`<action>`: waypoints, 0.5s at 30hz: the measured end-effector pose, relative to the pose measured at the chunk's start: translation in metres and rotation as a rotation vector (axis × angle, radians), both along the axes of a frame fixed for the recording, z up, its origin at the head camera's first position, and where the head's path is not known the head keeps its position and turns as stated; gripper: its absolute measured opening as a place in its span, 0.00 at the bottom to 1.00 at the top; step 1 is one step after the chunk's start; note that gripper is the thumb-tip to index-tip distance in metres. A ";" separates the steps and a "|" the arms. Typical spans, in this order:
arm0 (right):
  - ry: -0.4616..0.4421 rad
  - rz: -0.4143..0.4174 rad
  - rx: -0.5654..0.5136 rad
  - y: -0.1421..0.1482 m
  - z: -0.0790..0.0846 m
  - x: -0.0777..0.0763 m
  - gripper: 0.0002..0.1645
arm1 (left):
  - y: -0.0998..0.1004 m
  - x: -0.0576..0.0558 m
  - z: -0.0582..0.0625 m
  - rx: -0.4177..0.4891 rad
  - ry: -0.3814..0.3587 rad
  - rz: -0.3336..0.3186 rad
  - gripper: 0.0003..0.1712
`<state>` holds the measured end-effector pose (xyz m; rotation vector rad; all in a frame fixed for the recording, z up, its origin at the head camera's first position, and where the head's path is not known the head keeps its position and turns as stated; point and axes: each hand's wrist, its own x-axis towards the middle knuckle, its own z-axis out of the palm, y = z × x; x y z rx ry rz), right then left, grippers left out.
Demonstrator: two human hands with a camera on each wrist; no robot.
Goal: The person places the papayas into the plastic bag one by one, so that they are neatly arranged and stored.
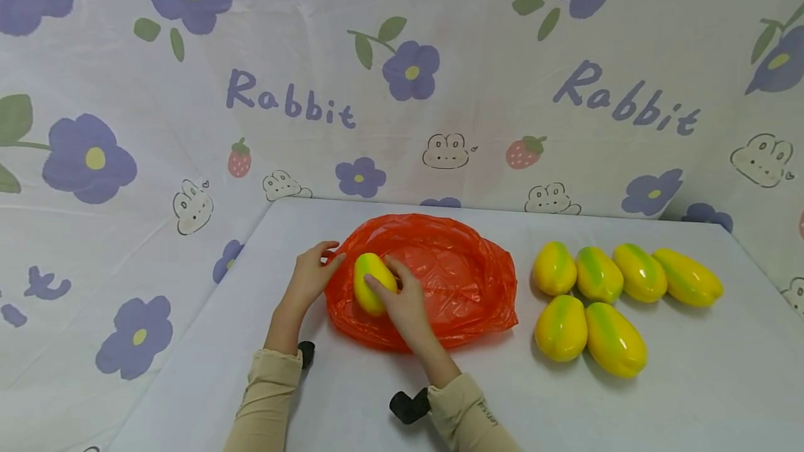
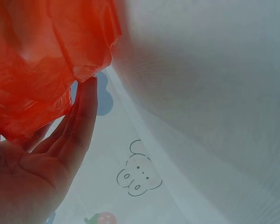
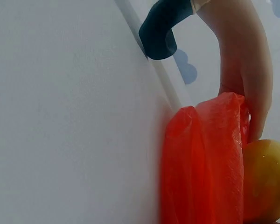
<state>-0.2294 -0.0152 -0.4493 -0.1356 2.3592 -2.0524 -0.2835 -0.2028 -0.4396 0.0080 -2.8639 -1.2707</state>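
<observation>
A red plastic bag [image 1: 452, 277] lies on the white table with its mouth spread wide. At its left rim is my left hand [image 1: 310, 276], thumb on the inner side and fingers along the outside, holding the edge; the left wrist view shows these fingers [image 2: 84, 112] against the red film. My right hand [image 1: 402, 302] grips a yellow papaya [image 1: 375, 284] with a green streak, over the left part of the bag's opening. In the right wrist view, the papaya [image 3: 266, 179] shows beside the bag's wall [image 3: 203, 163], and the right hand is mostly hidden.
To the right of the bag, several more papayas [image 1: 618, 337] lie in two rows on the table [image 1: 703, 368]. A white cloth [image 1: 477, 103] printed with flowers and rabbits hangs behind and at the left. Black wrist-worn devices [image 1: 410, 407] sit by both cuffs.
</observation>
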 end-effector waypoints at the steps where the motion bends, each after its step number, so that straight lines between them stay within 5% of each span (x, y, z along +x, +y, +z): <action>1: 0.003 0.004 0.004 -0.001 -0.001 0.000 0.41 | 0.000 0.000 0.000 0.000 0.001 0.001 0.27; 15: 0.002 0.009 0.011 -0.015 -0.008 0.002 0.42 | 0.001 0.002 0.002 -0.008 0.013 0.004 0.27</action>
